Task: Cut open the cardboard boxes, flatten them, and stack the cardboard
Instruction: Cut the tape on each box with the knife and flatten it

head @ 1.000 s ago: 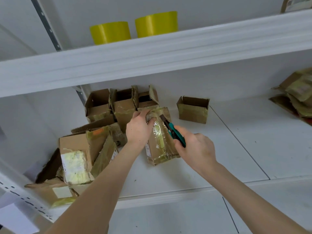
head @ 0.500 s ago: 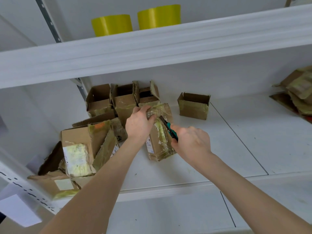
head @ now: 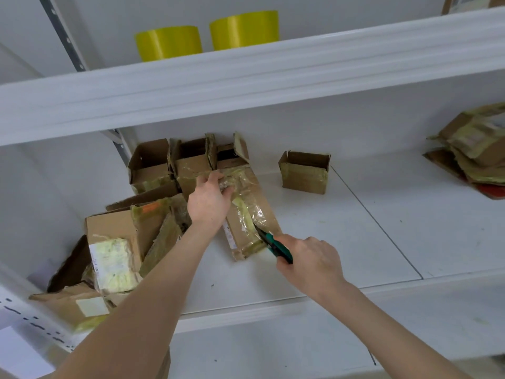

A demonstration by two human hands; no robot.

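Pulled nearer, the right hand is gripping the teal utility knife, its blade now reaching the near end of the taped box on the shelf; the seam is probably almost slit. The left hand is clutching the box's far end, fingers curled. Four open boxes are standing behind, two yellow rolls above, and one flattened stack is lying far right.

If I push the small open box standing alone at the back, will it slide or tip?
The small open box probably slides: it looks empty, so light, and the white shelf looks smooth. It sits low and wide, so tipping seems unlikely.
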